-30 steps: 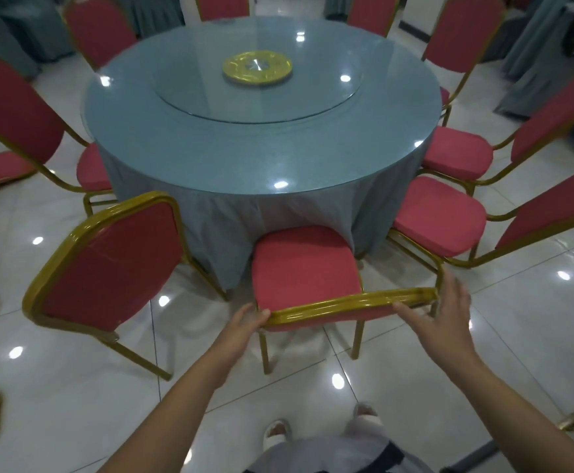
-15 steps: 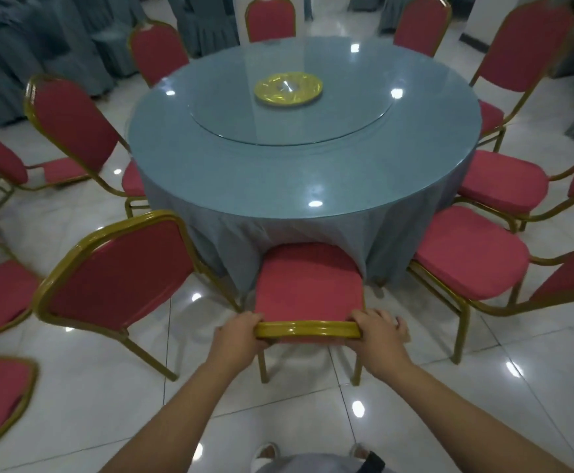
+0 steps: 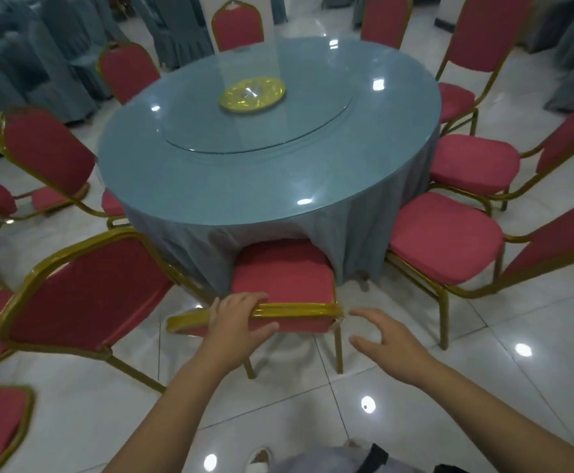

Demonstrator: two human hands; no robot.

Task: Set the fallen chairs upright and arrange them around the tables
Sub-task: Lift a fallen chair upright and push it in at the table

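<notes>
Head view: chair (image 3: pixel 282 278) is seen upright, seat tucked under the bench (image 3: pixel 244 186).
Left grip (image 3: pixel 237 322): clenched on the top rail (image 3: pixel 299 309).
Right grip (image 3: pixel 388 339): released, just beside the rail.
Handling: judged light, stiff, glossy; best held by the rail.

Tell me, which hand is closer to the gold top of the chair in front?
Left. The left hand grips the chair's gold top rail, fingers curled over it; the right hand hovers open beside its right end, not gripping.
</notes>
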